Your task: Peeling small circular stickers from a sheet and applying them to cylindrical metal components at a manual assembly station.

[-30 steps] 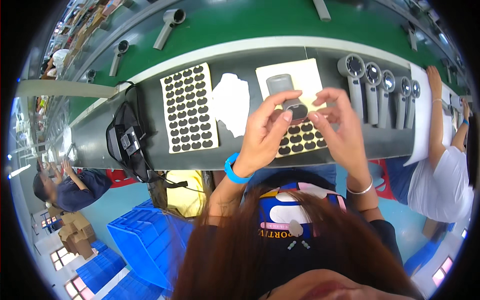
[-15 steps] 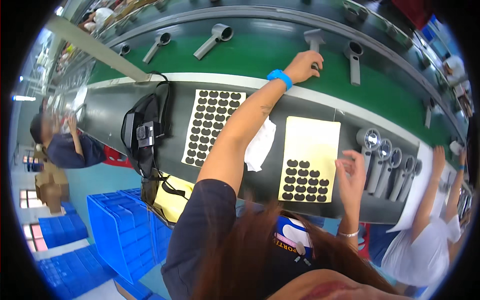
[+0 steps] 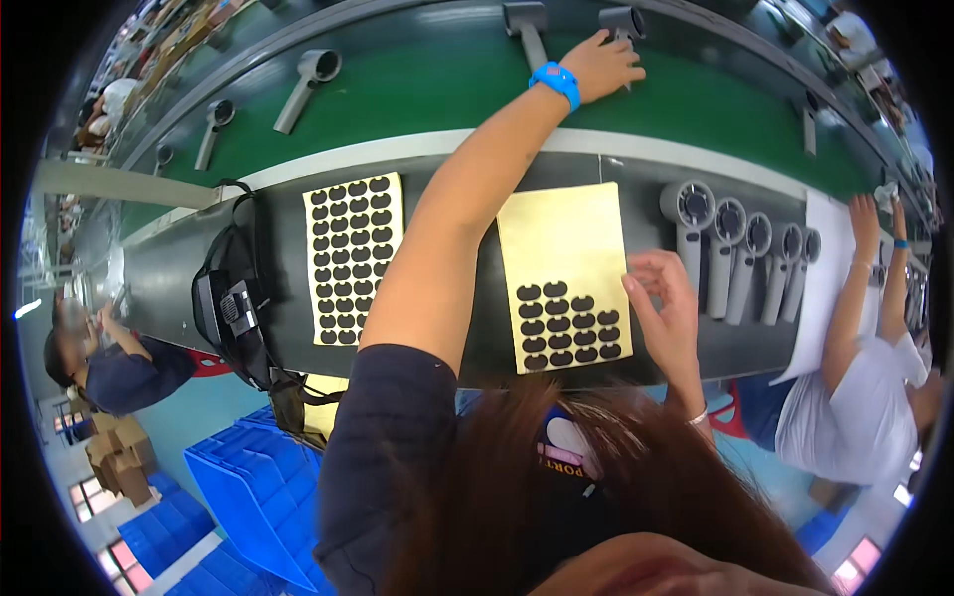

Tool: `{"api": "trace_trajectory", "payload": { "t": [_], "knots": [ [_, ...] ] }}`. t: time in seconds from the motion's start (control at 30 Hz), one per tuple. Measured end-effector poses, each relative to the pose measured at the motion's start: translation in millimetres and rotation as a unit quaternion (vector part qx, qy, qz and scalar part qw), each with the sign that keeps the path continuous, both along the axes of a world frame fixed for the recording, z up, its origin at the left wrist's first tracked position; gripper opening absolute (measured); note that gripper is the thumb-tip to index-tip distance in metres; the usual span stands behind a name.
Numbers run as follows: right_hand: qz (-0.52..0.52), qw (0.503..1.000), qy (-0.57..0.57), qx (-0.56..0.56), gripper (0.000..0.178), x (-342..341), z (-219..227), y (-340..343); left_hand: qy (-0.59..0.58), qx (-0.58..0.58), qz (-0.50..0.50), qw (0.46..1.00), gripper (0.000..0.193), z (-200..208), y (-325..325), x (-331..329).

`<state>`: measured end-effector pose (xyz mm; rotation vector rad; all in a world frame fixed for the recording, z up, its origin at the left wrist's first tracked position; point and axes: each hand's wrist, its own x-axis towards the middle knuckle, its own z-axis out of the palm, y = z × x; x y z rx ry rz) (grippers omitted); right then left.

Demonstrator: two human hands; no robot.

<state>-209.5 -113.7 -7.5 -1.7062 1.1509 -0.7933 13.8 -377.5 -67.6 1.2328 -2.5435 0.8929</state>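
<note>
My left hand [image 3: 604,70], with a blue watch on its wrist, reaches over the green conveyor belt. Its fingers are spread at the handle of a grey handheld fan [image 3: 623,20]; a firm grip does not show. Just left of it lies another grey fan [image 3: 527,22]. My right hand [image 3: 666,303] hovers at the right edge of a pale yellow sheet [image 3: 561,230] partly covered with dark oval stickers. Its fingers are loosely bent, thumb apart, with nothing visible in them. Left of my arm lies a fuller sticker sheet [image 3: 353,260].
Several grey fans [image 3: 730,233] stand in a row on the dark table, right of my right hand. A black bag [image 3: 224,298] lies at the left. Blue crates [image 3: 248,477] stand below. A co-worker in white [image 3: 845,407] sits at the right. More fans [image 3: 308,84] lie along the belt.
My left hand has moved off one fan on the belt to the fan right of it, its fingers spreading. The view has shifted right. My right hand stays beside the sheet.
</note>
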Motion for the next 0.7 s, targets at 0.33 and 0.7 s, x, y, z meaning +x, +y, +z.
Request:
{"api": "trace_trajectory", "payload": {
  "t": [0.33, 0.7],
  "knots": [
    [0.063, 0.991, 0.112, -0.033, 0.013, 14.7, -33.7, 23.9, 0.535, 0.092, -0.173, 0.822, 0.027, 132.3, 150.6, 11.2],
    [0.000, 0.957, 0.254, -0.140, 0.014, 18.9, -40.7, 40.7, 0.701, 0.218, -0.025, 0.679, 0.031, 82.6, 333.9, 9.9]
  ]
}}
